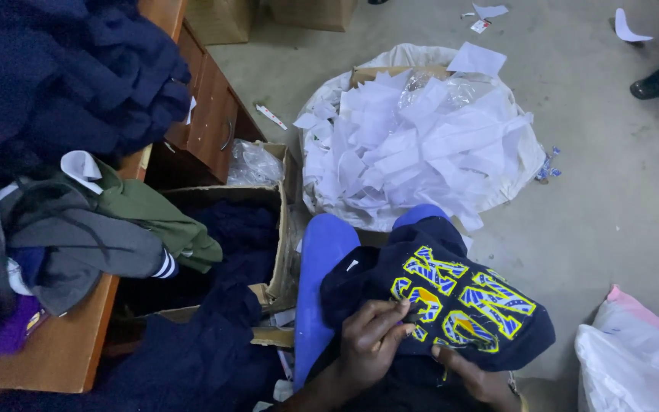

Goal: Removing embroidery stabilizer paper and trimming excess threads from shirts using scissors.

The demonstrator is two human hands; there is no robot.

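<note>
Floor (619, 206): grey concrete, and pretty much everything is being carried by it.
Sack (322, 191): a big white one is being kept open near the middle of the floor, stuffed with white paper scraps (413, 145); a few more scraps are being left loose by the floor's far edge.
Desk (62, 351): wooden, along the left edge, with a heap of dark blue clothes (62, 69) being piled at its far corner and grey and green ones (108, 229) nearer its front edge.
Cardboard box (280, 252): being kept just beside the desk, with dark blue cloth spilling out of it.
Navy garment (436, 305): being held over the person's blue-clad lap at the bottom middle; yellow and blue stitched lettering (459, 297) is facing up.
Left hand (371, 343): fingertips are being pressed together in a pinch at the lettering's left edge.
Right hand (474, 378): being kept under the garment's near hem, fingers gripping the cloth.
</note>
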